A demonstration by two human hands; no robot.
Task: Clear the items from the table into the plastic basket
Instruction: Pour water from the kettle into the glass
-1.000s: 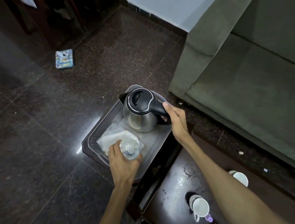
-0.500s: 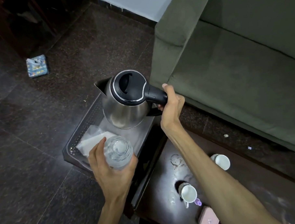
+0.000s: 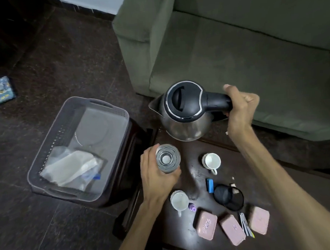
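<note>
My right hand [image 3: 239, 110] grips the black handle of a steel kettle [image 3: 184, 112], held above the far edge of the dark table [image 3: 197, 182]. With my left hand [image 3: 155, 174] I hold a clear glass [image 3: 167, 158] upright over the table's left end. The grey plastic basket [image 3: 48, 148] sits to the left on a dark stool [image 3: 132, 164], with white plastic packets [image 3: 71, 166] inside. On the table lie two white cups [image 3: 211, 160] [image 3: 179, 200], three pink cases [image 3: 206, 225], a black mesh pouch [image 3: 228, 196], a blue item [image 3: 210, 185] and a nail clipper [image 3: 245, 223].
A green sofa [image 3: 251, 45] stands close behind the table, right behind the kettle. A patterned tissue box [image 3: 0, 90] lies on the dark tiled floor at far left. A small purple thing [image 3: 192, 206] sits beside the near cup.
The kettle and the glass were down in the basket a second ago. Both hands have lifted them and carried them right, over the table. The view has shifted toward the table.
</note>
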